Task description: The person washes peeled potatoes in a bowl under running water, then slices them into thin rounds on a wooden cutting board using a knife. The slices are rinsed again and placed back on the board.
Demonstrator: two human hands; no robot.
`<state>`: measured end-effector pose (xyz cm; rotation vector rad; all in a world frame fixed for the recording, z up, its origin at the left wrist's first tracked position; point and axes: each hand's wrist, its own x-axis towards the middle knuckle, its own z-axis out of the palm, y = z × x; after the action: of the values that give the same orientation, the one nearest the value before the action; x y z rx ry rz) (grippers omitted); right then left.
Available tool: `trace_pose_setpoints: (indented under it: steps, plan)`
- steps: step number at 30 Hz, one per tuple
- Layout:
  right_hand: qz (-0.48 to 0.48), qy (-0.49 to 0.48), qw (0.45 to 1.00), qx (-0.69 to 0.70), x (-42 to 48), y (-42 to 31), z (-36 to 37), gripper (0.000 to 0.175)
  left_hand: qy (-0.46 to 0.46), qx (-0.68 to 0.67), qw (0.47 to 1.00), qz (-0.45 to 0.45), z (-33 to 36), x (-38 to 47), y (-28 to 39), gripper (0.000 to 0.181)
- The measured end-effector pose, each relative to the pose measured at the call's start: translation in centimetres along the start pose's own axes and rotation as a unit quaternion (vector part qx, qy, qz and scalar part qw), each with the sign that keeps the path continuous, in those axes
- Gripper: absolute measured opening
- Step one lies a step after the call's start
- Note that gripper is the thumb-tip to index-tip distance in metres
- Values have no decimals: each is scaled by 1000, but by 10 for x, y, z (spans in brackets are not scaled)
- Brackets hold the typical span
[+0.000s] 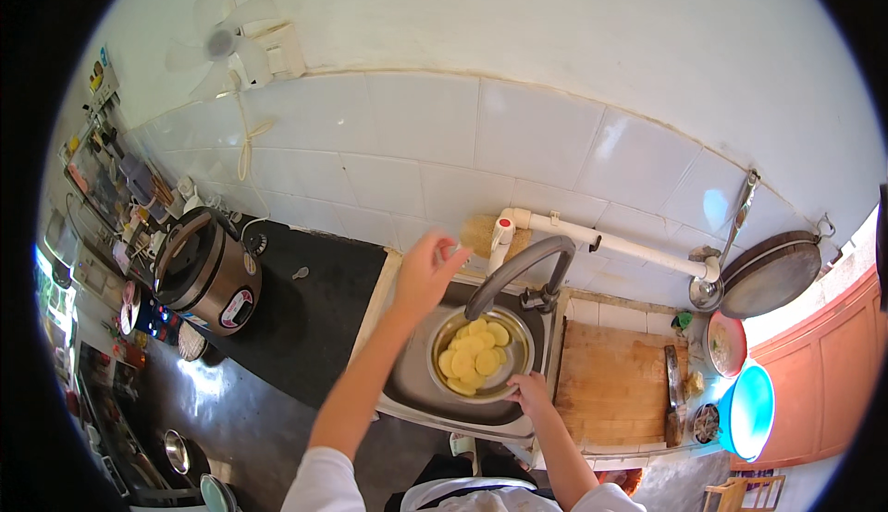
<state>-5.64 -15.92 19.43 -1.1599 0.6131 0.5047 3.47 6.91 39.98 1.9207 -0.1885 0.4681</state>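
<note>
My right hand grips the lower right rim of a stainless steel bowl. Pale yellow potato-like slices lie in the bowl, which is over the metal sink basin. Above its back rim hangs the mouth of a grey gooseneck faucet; I cannot make out whether water runs. My left hand is raised over the sink's back left corner, slightly blurred, thumb apart from the fingers, with nothing visible in it. Just right of it stands a white valve with a red mark, on a white pipe.
Right of the sink, a cleaver lies along the edge of a wooden cutting board. Beyond are a blue basin and a red-rimmed bowl. A rice cooker stands on the black counter to the left. A pan hangs at right.
</note>
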Motion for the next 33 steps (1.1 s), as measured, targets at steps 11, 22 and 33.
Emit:
trace_pose_setpoints:
  steps: [11, 22, 33]
  plan:
    - [-56, -33, 996, 53, -8, -20, 30, 22, -238, 59, 969, 10, 17, 44, 27, 25]
    - [-10, 35, 994, 103, -7, 7, 12, 22, -225, 46, 972, -37, 42, 55, 34, 34]
    - [-40, 18, 991, 123, -13, -4, 8, 25, -178, 181, 967, -37, 56, 58, 51, 41]
